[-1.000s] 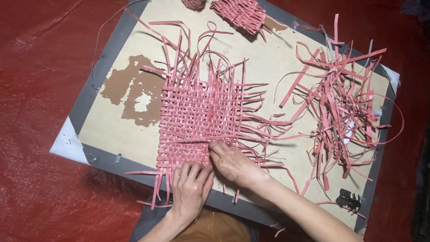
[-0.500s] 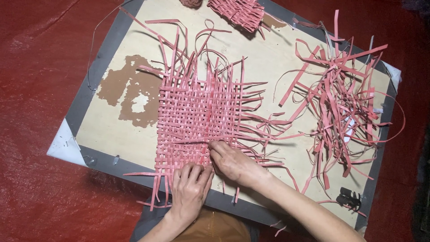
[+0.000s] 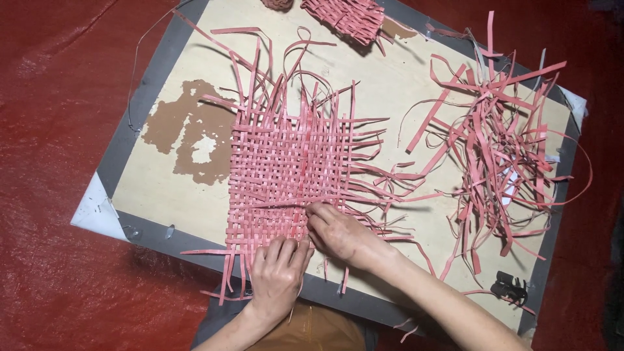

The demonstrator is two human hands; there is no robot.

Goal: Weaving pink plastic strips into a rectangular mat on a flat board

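- While the right hand (image 3: 341, 235) pinches at a horizontal pink strip (image 3: 273, 203) where it crosses the mat's lower middle, its fingertips (image 3: 313, 209) are curled shut on that strip; how firmly they grip it I cannot tell.
- Just beside it, the left hand (image 3: 278, 276) lies flat and spread on the near edge of the woven pink mat (image 3: 289, 162), palm down, fingers open and clamping nothing, simply pressing the weave against the board.
- As I judge it, the step in hand is seating a cross strip into the lower rows, the upper rows being already tight.
- By my reading, the next move calls for sliding that strip snug against the row above while the flat hand keeps the uprights from lifting.
- That mat sits on the middle of the pale board (image 3: 169, 195), with loose ends fanning out on all sides.
- Farther right, well apart from the hands, lies a tangled heap of spare strips (image 3: 500, 162); a small woven piece (image 3: 344, 16) rests at the board's far edge, and a dark clip (image 3: 509, 286) near the right corner.
- Under everything spreads a red sheet (image 3: 58, 286).
- Against the earlier frame, both hands sit in nearly the same place; the right fingertips have barely shifted along the strip, and the mat has not moved.
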